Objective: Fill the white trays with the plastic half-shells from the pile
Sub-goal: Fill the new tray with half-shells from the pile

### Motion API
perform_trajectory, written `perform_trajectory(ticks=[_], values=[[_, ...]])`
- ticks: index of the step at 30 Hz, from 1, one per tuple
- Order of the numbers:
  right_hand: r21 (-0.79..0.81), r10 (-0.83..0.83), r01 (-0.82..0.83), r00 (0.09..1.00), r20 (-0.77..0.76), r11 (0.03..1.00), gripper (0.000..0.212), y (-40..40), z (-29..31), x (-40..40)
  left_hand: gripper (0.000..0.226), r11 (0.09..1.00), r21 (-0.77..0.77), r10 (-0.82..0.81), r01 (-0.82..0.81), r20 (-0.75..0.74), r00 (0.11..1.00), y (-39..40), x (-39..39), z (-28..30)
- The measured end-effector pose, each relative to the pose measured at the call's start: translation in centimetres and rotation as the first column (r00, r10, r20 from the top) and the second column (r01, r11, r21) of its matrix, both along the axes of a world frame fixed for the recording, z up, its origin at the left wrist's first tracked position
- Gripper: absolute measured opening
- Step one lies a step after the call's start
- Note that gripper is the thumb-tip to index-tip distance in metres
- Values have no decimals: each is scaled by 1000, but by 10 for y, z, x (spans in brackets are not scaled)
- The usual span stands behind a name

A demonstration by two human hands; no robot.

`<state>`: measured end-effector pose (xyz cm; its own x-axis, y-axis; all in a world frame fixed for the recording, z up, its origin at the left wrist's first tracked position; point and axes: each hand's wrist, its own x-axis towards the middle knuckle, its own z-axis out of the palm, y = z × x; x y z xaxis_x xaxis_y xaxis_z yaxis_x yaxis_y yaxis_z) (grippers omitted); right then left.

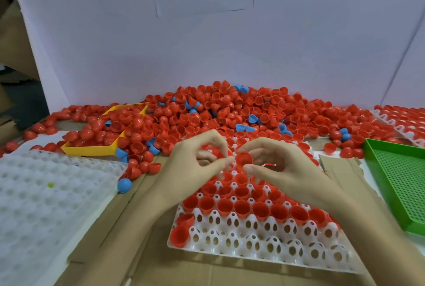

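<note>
Between both hands, glossy red half-shell [244, 159] pinched by right hand [278, 166], left hand [195, 161] curled, grip unclear, moulded white tray [253, 239] beneath, rounded shell pile [230, 111] beyond fingertips.

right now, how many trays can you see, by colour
white trays: 3
yellow tray: 1
green tray: 1
total: 5

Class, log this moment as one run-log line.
stage: filling white tray | right hand: pinching red half-shell | left hand: holding red shell | front tray rows: mostly empty | pile: behind tray
</note>
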<state>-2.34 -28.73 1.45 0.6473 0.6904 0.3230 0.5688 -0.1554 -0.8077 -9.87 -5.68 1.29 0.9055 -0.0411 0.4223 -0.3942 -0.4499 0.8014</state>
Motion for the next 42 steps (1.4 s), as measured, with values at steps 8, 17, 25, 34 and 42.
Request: perform_trajectory(ticks=[8,17,25,34,42], values=[[-56,144,-154,978,-148,986,30,0,1,-5,30,966,182,-153,186,-183,971,9,-17,18],[69,8,7,975,-221,998,25,-21,11,15,12,833,399,-153,382,-498,854,37,-35,33],[74,-58,78,967,-250,994,25,-25,6,23,13,716,565,-123,410,-476,871,24,-36,27],[98,-103,133,958,-268,986,26,-34,7,29,22,786,415,-191,458,-541,819,31,-33,26],[177,-198,273,914,-353,945,26,-48,2,44,11,782,451,450,-430,67,890,72,17,-27]])
